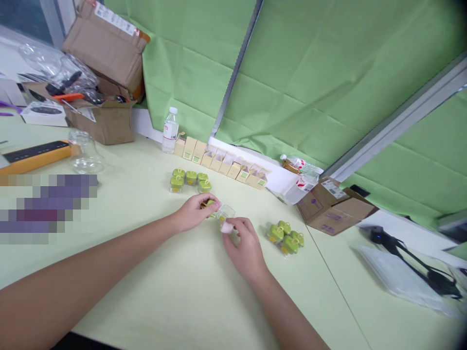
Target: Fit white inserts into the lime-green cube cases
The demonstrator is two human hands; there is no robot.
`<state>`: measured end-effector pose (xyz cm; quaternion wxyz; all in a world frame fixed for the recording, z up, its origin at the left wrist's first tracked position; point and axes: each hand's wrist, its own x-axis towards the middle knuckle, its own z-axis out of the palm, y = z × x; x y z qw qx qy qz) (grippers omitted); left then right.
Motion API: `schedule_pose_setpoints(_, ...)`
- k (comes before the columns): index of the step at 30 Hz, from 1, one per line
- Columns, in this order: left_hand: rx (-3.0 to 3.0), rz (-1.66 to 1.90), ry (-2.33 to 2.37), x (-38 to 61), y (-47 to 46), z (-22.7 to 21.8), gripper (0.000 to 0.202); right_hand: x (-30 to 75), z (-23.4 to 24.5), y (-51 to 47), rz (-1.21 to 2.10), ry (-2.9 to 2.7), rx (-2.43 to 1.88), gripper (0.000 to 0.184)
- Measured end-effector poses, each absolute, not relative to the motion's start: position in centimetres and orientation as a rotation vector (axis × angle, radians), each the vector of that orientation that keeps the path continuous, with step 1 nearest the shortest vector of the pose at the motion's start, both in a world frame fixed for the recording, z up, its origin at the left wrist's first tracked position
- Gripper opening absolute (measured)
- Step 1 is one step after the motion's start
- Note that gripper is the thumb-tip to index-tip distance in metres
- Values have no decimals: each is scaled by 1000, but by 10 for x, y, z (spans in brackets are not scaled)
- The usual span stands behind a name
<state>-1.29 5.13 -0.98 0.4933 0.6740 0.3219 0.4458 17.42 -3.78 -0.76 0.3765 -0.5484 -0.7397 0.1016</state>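
Head view: left fingers (pixel 210 211) closed on a green lid (pixel 210 202), right fingers (pixel 240 224) on a whitish piece (pixel 226 227) (clear container (pixel 227 211) between).

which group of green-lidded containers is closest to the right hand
The group right of the right hand, near the purple-printed cardboard box; the other group sits beyond the left hand.

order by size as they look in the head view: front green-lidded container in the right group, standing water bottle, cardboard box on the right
1. Cardboard box
2. Standing water bottle
3. Front green-lidded container

No two look alike here.
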Motion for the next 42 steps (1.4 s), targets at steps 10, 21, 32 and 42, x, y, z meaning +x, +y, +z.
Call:
schedule_pose_setpoints(10, 1622, 1057, 782, -13, 50, -8, 33, 175, -7, -38, 226, -1877, -1401, 30)
schedule_pose_setpoints(21, 1267, 715, 494, -15, 33, 6, 33, 162, 5, -49, 336, -1789, -1127, 20)
schedule_pose_setpoints(32, 1377, 665, 463, -3, 15, 7, 40, 156, 5, -50, 432, -1678, -1215, 17)
schedule_pose_setpoints(42, 1606, 841, 528, 7, 3, 3, 34, 151, 2, -48, 625, -1599, -1159, 27)
